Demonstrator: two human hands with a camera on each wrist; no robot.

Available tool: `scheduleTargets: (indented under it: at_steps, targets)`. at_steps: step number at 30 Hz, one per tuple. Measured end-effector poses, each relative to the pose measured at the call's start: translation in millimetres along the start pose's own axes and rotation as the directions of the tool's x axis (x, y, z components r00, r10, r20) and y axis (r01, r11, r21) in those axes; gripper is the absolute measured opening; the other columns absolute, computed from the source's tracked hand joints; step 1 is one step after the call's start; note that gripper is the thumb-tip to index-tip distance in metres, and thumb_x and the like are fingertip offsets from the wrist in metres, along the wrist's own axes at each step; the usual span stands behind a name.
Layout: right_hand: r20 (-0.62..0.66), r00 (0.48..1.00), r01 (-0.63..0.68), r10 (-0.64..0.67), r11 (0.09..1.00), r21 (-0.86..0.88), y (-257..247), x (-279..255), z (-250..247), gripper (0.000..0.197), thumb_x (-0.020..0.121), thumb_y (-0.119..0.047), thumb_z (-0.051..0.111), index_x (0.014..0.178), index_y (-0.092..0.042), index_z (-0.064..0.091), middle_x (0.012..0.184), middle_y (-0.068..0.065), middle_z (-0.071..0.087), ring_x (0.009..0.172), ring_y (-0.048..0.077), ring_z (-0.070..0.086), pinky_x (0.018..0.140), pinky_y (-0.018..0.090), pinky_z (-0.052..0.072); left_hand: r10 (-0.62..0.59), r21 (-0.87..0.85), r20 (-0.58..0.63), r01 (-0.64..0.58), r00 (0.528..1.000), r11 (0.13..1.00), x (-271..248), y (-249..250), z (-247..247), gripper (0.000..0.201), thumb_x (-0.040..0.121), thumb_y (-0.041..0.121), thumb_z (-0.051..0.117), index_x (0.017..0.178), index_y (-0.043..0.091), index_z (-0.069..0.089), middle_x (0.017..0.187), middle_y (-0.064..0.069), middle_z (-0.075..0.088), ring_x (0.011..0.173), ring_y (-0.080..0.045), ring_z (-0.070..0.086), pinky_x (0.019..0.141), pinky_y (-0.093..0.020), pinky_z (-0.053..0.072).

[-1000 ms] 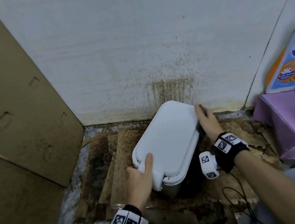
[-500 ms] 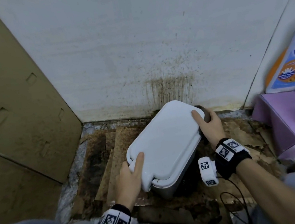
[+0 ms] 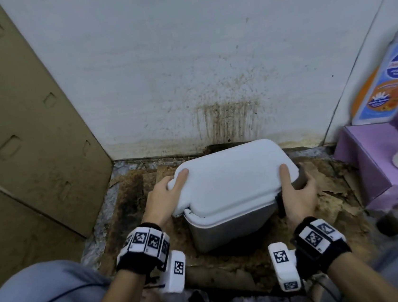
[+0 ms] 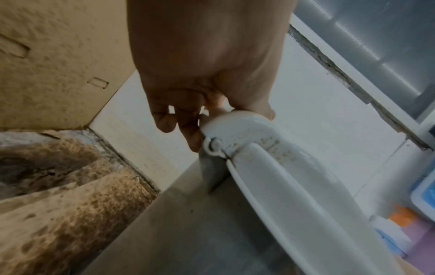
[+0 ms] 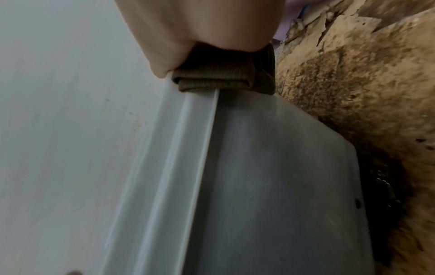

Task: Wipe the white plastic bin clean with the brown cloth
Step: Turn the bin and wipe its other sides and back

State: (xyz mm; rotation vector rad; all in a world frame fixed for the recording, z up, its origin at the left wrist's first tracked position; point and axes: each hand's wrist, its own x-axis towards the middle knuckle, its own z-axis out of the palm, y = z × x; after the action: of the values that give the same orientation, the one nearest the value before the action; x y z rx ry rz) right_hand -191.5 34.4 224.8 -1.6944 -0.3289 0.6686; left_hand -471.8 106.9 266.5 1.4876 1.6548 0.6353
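Fingers [image 4: 188, 130] of my left hand [image 3: 165, 199] curl round the light, slick white plastic bin [image 3: 229, 184]; my right hand [image 3: 297, 196] pinches the soft brown cloth [image 5: 219, 76] against its far edge.

Bin lid [image 3: 231, 179] smooth glossy plastic; brown cloth [image 5: 219, 78] ribbed, matt.

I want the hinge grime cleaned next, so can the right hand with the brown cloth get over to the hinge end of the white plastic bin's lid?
Probably not yet: the left hand grips that end of the white plastic bin.
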Motion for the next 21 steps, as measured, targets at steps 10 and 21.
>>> scheduleTargets:
  at_steps: [10, 21]
  targets:
    - [0.068, 0.992, 0.117, -0.111, 0.988, -0.102, 14.1, -17.1, 13.9, 0.057, 0.107, -0.045, 0.033, 0.155, -0.014, 0.029, 0.160, 0.009, 0.029, 0.148, 0.028, 0.027, 0.117, 0.038, 0.025, -0.064, -0.016, -0.033, 0.063, 0.997, 0.998, 10.0, -14.9, -5.2, 0.070, 0.091, 0.082, 0.030, 0.115, 0.023, 0.059, 0.111, -0.006, 0.066, 0.102, -0.028, 0.061, 0.089, -0.045, 0.048]
    - [0.068, 0.996, -0.050, 0.051, 0.999, -0.023, -3.9, 36.8, 23.9, 0.039, 0.106, -0.030, 0.035, 0.138, -0.013, 0.050, 0.125, 0.006, 0.057, 0.115, 0.023, 0.052, 0.095, 0.034, 0.040, -0.052, 0.291, -0.194, 0.108, 0.980, 0.951, -7.6, -22.1, 2.4, 0.067, 0.101, 0.068, 0.020, 0.113, 0.013, 0.055, 0.107, -0.014, 0.065, 0.093, -0.034, 0.059, 0.082, -0.045, 0.046]
